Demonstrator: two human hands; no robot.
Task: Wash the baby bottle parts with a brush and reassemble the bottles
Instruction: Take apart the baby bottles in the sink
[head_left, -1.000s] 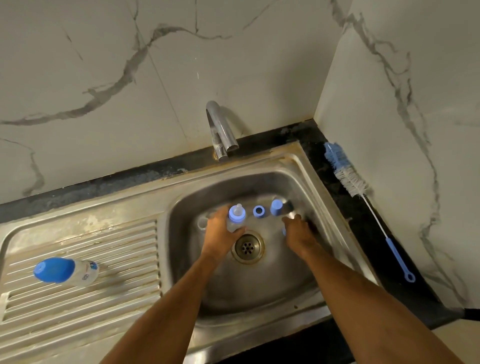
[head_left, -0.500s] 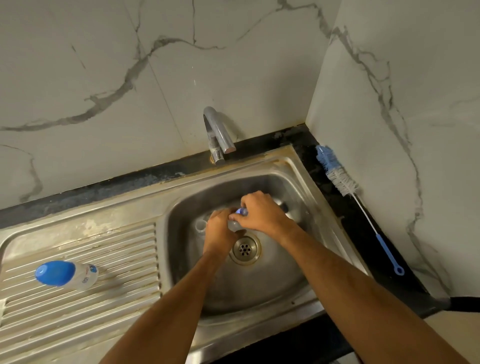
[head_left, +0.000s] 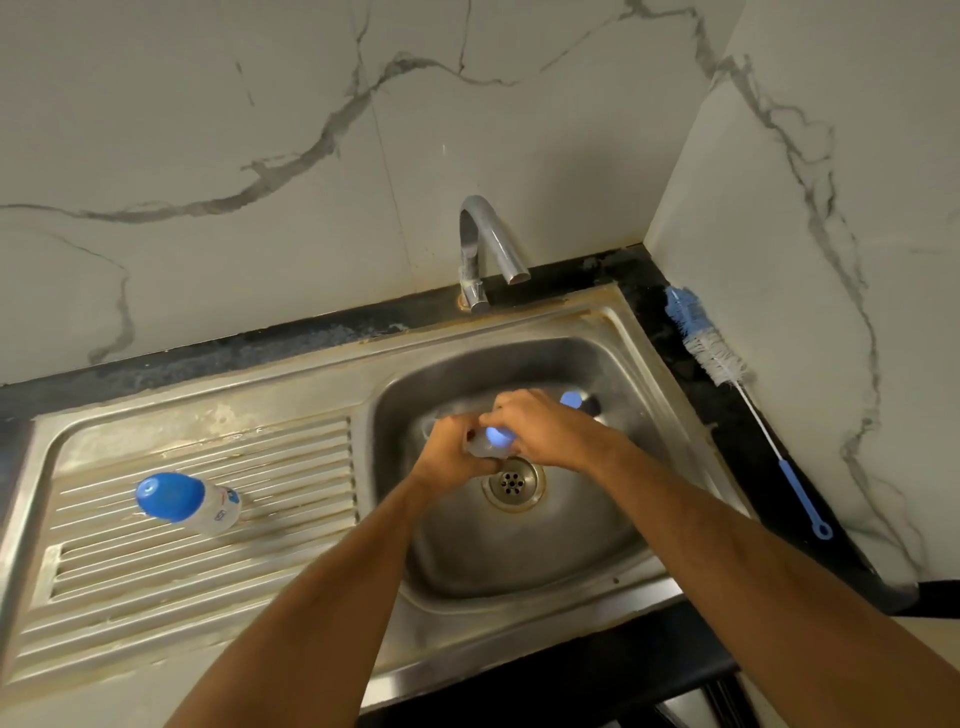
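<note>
Over the steel sink (head_left: 639, 332), seen from the head camera, both hands meet just above and behind the drain (head_left: 513, 482). As for writing, the only print in view is a small blue mark on the capped baby bottle (head_left: 195, 501) lying on its side on the ribbed drainboard (head_left: 208, 561); it is too small to read.

The left hand (head_left: 451, 451) reaches in from lower left with its fingers curled round the clear body of a second bottle (head_left: 485, 448), held low in the basin. The right hand (head_left: 540, 427) comes across from the right, back of the hand up, its fingers bent down over the blue top of that same bottle and gripping it, so that only a patch of blue shows between the two hands. Whether the top is seated on the bottle cannot be told, since the hands cover the join.

Behind the right hand, a blue part (head_left: 571, 400) rests at the back of the basin, half hidden by the knuckles. A chrome tap (head_left: 485, 249) stands at the sink's rear edge, its spout ending behind the hands. On the dark counter (head_left: 670, 358) to the right, along the marble-patterned wall, lies a bottle brush (head_left: 727, 374) with blue and white bristles, a thin white wire and a blue looped handle, well apart from the hands.
</note>
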